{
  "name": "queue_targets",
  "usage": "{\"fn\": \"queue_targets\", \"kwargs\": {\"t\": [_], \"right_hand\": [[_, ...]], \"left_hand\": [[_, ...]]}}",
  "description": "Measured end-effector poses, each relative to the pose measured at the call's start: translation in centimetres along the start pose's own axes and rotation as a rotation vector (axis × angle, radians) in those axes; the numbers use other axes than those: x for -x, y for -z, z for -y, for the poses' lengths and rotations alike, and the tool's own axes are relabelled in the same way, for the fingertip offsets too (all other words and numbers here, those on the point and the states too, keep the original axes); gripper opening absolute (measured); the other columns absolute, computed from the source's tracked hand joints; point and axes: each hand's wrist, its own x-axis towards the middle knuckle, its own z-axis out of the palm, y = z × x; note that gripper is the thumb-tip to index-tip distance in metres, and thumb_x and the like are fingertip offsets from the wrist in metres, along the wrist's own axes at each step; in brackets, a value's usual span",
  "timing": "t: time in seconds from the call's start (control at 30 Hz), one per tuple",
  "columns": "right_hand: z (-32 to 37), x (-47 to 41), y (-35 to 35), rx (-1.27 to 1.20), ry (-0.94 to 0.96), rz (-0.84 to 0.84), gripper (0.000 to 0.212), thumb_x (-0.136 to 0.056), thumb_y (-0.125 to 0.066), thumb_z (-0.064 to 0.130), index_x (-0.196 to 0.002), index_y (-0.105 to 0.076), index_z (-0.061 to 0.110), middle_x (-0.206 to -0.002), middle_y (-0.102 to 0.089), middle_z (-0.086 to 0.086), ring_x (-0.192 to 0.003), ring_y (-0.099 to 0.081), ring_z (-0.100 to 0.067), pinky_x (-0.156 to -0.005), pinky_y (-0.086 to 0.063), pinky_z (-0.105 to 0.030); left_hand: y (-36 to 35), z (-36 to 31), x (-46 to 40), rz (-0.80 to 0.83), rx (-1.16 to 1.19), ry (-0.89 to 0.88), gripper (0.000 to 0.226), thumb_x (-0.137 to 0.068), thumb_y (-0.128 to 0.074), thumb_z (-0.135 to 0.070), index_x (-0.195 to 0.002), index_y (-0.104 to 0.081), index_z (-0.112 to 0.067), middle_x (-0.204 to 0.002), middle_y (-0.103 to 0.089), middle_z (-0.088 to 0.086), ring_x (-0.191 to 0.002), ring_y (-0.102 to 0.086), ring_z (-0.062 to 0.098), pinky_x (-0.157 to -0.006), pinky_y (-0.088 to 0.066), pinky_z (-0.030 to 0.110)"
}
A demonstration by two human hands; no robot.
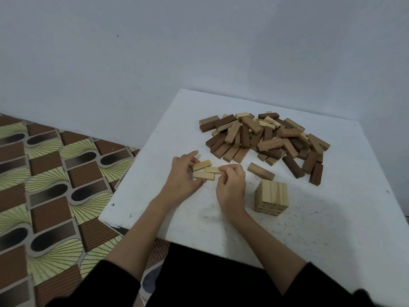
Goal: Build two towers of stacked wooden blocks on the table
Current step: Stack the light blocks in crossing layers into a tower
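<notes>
Patterned floor covering [44, 173] is seen at far left, beside the white table [155, 207].

Left hand [181, 176] is placed on the table, fingers curled round the left ends of three pale wooden blocks [204, 170]; thumb below, fingers above. The three blocks lie roughly side by side, flat on the tabletop, not yet squared up.

Right hand [231, 185] is set against the right ends of the same blocks; the middle block is pinched between thumb and fingertips. The first layer of a second tower is judged to be in hand.

A single brown block [261, 171] lies alone, just right of the right hand. Near it, towards the table's front, a finished low stack of pale blocks [271, 197] stands upright, several layers, edges flush.

Farther back and right, the loose heap of mixed pale and dark blocks [265, 138] is spread out, well apart from the hands.

Handling, as judged: blocks appear light, rigid, smooth-faced, not fragile; likely to skid on the painted top when nudged. Best taken across the long sides or squeezed from both ends, as is being done, so the three are closed up without gaps. The standing stack could be knocked by the right forearm.
</notes>
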Motion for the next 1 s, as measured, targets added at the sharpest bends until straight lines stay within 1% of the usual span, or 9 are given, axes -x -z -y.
{"fn": "queue_targets", "kwargs": {"t": [0.1,0.17,0.27,0.33,0.4,0.47,0.67,0.87,1.0], "right_hand": [[0.0,0.1,-0.2,0.028,-0.029,0.011,0.024,-0.084,-0.046,-0.015,-0.101,-0.062,-0.008,-0.104,-0.051,-0.018,-0.1,-0.045,-0.028,-0.083,-0.035,-0.022],[0.0,0.1,-0.2,0.039,-0.06,0.03,0.025,-0.087,-0.045,-0.012,-0.107,-0.059,-0.008,-0.109,-0.049,-0.017,-0.105,-0.041,-0.025,-0.086,-0.033,-0.021],[0.1,0.1,-0.2,0.059,-0.082,0.03,0.027,-0.088,-0.044,-0.011,-0.111,-0.057,-0.009,-0.113,-0.046,-0.018,-0.11,-0.04,-0.025,-0.088,-0.027,-0.015],[0.1,0.1,-0.2,0.068,-0.09,0.033,0.028,-0.087,-0.044,-0.011,-0.113,-0.056,-0.01,-0.114,-0.045,-0.019,-0.112,-0.039,-0.026,-0.089,-0.026,-0.014],[0.2,0.1,-0.2,0.077,-0.087,0.044,0.029,-0.087,-0.044,-0.012,-0.114,-0.055,-0.01,-0.116,-0.046,-0.02,-0.113,-0.039,-0.028,-0.089,-0.025,-0.014],[0.2,0.1,-0.1,0.082,-0.083,0.05,0.032,-0.086,-0.044,-0.012,-0.117,-0.054,-0.011,-0.119,-0.046,-0.022,-0.115,-0.039,-0.029,-0.09,-0.023,-0.011],[0.1,0.0,-0.2,0.081,-0.111,0.058,0.035,-0.089,-0.044,-0.01,-0.123,-0.049,-0.01,-0.128,-0.04,-0.021,-0.123,-0.035,-0.027,-0.091,-0.019,-0.005],[0.2,0.1,-0.4,0.103,-0.134,0.046,0.037,-0.089,-0.045,-0.008,-0.126,-0.046,-0.009,-0.134,-0.035,-0.019,-0.126,-0.031,-0.025,-0.093,-0.023,-0.011],[0.1,0.1,-0.5,0.122,-0.121,0.045,0.038,-0.088,-0.044,-0.009,-0.126,-0.046,-0.009,-0.134,-0.035,-0.019,-0.126,-0.031,-0.024,-0.094,-0.025,-0.013]], "left_hand": [[-0.1,-0.2,0.0,-0.022,-0.024,0.005,0.067,-0.075,-0.075,-0.011,-0.134,-0.045,-0.014,-0.107,-0.056,-0.002,-0.103,-0.036,0.014,-0.086,-0.036,0.015],[-0.1,-0.2,0.0,-0.027,-0.02,0.013,0.066,-0.074,-0.073,-0.012,-0.134,-0.045,-0.015,-0.106,-0.055,-0.002,-0.102,-0.036,0.013,-0.086,-0.038,0.021],[-0.1,-0.2,0.0,-0.043,-0.012,0.026,0.066,-0.075,-0.07,-0.007,-0.134,-0.044,-0.015,-0.102,-0.054,-0.005,-0.099,-0.033,0.007,-0.079,-0.036,0.011],[-0.1,-0.2,0.1,-0.052,-0.011,0.028,0.065,-0.074,-0.07,-0.004,-0.134,-0.045,-0.014,-0.098,-0.054,-0.007,-0.098,-0.034,0.007,-0.077,-0.035,0.005],[0.0,-0.5,0.2,-0.048,0.016,0.024,0.066,-0.073,-0.071,-0.003,-0.134,-0.047,-0.014,-0.096,-0.056,-0.01,-0.101,-0.039,0.01,-0.079,-0.035,0.003],[0.1,-0.8,0.3,-0.028,0.057,0.014,0.068,-0.072,-0.075,-0.003,-0.133,-0.048,-0.016,-0.098,-0.059,-0.007,-0.101,-0.046,0.01,-0.081,-0.036,0.002],[0.5,-1.0,0.5,0.008,0.147,0.018,0.079,-0.066,-0.082,-0.003,-0.134,-0.046,-0.024,-0.1,-0.063,-0.004,-0.094,-0.056,0.004,-0.087,-0.044,0.017],[0.6,-0.9,0.6,0.041,0.134,-0.009,0.082,-0.065,-0.082,-0.002,-0.136,-0.045,-0.023,-0.097,-0.065,-0.005,-0.093,-0.057,0.006,-0.087,-0.044,0.019],[0.4,-0.6,0.6,0.058,0.084,-0.053,0.083,-0.066,-0.082,-0.005,-0.138,-0.044,-0.023,-0.099,-0.067,-0.007,-0.096,-0.052,0.008,-0.085,-0.039,0.011]]}}
